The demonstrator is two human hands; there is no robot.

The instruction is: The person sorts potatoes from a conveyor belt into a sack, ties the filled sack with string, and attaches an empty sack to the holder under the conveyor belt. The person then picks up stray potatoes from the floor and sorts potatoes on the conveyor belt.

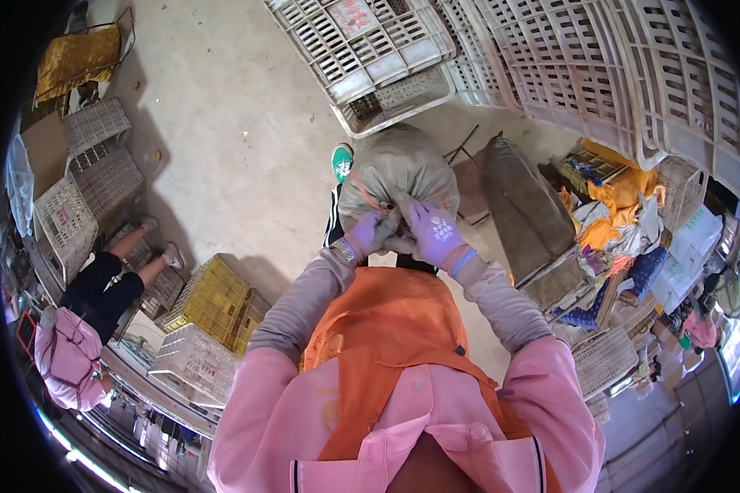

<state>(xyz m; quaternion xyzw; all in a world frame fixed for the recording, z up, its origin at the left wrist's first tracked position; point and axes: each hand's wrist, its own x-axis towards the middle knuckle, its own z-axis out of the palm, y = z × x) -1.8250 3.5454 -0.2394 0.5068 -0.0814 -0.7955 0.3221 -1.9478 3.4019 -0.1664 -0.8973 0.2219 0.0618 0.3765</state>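
A full, grey-brown cloth sack stands on the floor in front of me, its gathered mouth turned toward my body. My left hand, in a purple glove, is closed on the left side of the bunched sack mouth. Across from it my right hand, in a matching glove with white print, grips the right side of the gathered cloth. A thin reddish string runs over the sack near my left hand. The fingertips are partly hidden in the folds.
White plastic crates are stacked ahead and to the right. A brown padded bench stands right of the sack, near piled bags and cloth. Yellow crates stand left. Another person in pink is at far left.
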